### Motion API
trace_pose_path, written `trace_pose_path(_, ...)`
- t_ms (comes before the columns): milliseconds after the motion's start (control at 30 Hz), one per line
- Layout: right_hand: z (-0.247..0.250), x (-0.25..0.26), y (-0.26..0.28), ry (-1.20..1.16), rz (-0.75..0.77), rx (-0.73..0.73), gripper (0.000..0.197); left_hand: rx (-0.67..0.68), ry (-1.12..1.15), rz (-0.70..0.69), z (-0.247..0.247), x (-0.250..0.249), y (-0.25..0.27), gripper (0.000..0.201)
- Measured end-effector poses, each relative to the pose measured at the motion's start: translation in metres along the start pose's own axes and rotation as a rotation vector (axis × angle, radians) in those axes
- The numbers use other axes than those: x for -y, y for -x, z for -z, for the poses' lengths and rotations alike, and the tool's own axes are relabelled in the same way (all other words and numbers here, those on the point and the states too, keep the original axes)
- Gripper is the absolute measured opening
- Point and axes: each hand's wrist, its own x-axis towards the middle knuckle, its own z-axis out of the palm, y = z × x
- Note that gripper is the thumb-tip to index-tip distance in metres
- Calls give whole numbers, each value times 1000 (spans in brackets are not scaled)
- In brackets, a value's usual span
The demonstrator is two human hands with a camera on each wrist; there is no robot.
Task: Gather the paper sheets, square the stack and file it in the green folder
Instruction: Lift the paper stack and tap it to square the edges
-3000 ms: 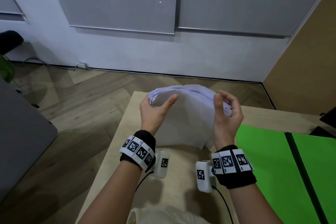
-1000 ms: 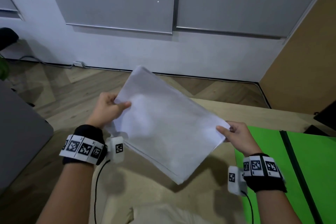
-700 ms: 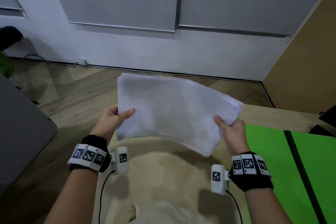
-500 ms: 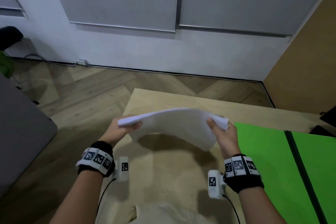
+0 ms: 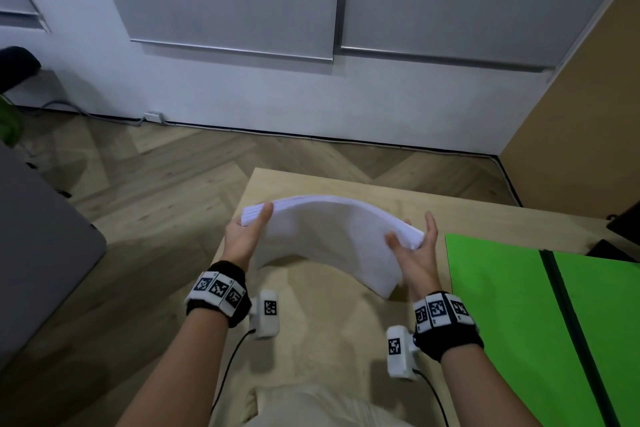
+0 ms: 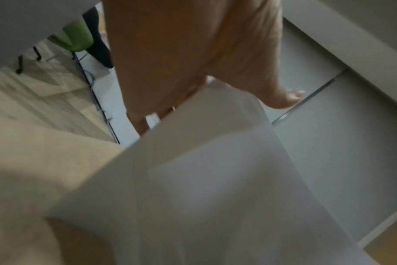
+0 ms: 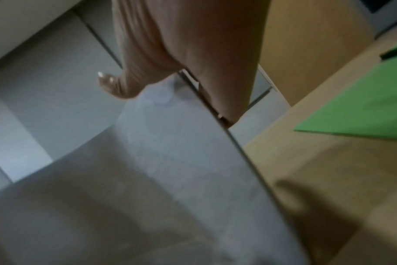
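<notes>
Holding the paper stack bowed upward at frame centre above the table, I pinch its ends with left hand and right hand, thumbs on top; the green folder lies open lower right.

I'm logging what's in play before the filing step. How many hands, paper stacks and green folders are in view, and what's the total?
Hands: 2, the left hand and the right hand, each holding one end of the stack
Paper stack: 1, the paper stack, bowed upward between them
Green folder: 1, the green folder, lying open to the right
Total: 4
</notes>
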Motion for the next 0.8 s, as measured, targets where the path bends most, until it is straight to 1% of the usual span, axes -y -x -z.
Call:
trace_pose_path(33, 3, -2, -1, 58, -32, 21, 80, 82, -26, -5, 1, 1, -1, 55)
trace_pose_path(67, 4, -5, -4, 114, -53, 13, 78, 141, -69, -5, 2, 1, -2, 57)
trace_pose_path(100, 5, -5, -4, 147, -79, -13, 77, 173, -117, -25, 3, 3, -2, 50)
trace_pose_path(133, 4, -5, -7, 158, -78, -34, 68, 178, -146, -46, 3, 2, -1, 38)
trace_pose_path(167, 3, 0, -6, 168, -52, -56, 50, 170, -155, -59, 2, -1, 1, 29)
trace_pose_path(200, 4, 3, -7, 165, -8, -65, 36, 167, -140, -68, 2, -5, 3, 26)
trace_pose_path(233, 5, 7, -7, 154, 25, -80, 33, 182, -134, -86, 3, -9, 4, 27)
trace_pose_path(300, 12, 13, -4, 91, 66, -71, 37, 240, -131, -116, 7, -18, 6, 28)
trace_pose_path(333, 15, 13, -3, 69, 84, -47, 34, 259, -136, -121, 9, -20, 6, 26)
trace_pose_path(367, 17, 14, -1, 61, 95, -9, 27, 265, -152, -127, 11, -20, 5, 24)
trace_pose_path(433, 19, 12, 2, 104, 110, 52, 13, 231, -217, -138, 13, -17, 4, 19)
trace_pose_path(500, 18, 10, 2, 123, 119, 45, 9, 186, -312, -169, 14, -14, 1, 19)
trace_pose_path(567, 16, 9, -1, 137, 117, 11, 14, 195, -450, -239, 12, -18, -1, 12)
trace_pose_path(600, 14, 12, -1, 151, 121, 6, 17, 211, -577, -287, 11, -21, -1, 8)
trace_pose_path(633, 10, 16, 0, 161, 140, 9, 20, 229, -759, -347, 8, -26, -1, 10)
trace_pose_path(700, 1, 30, 5, 218, 202, 52, 20, 248, -1184, -474, -4, -38, 8, 22)
trace_pose_path(733, -4, 37, 7, 254, 241, 90, 18, 261, -1322, -542, -13, -43, 12, 29)
trace_pose_path(767, -10, 46, 10, 289, 285, 130, 15, 294, -1375, -580, -24, -47, 17, 37)
trace_pose_path(800, -15, 56, 14, 315, 327, 170, 14, 340, -1369, -605, -35, -51, 23, 42)
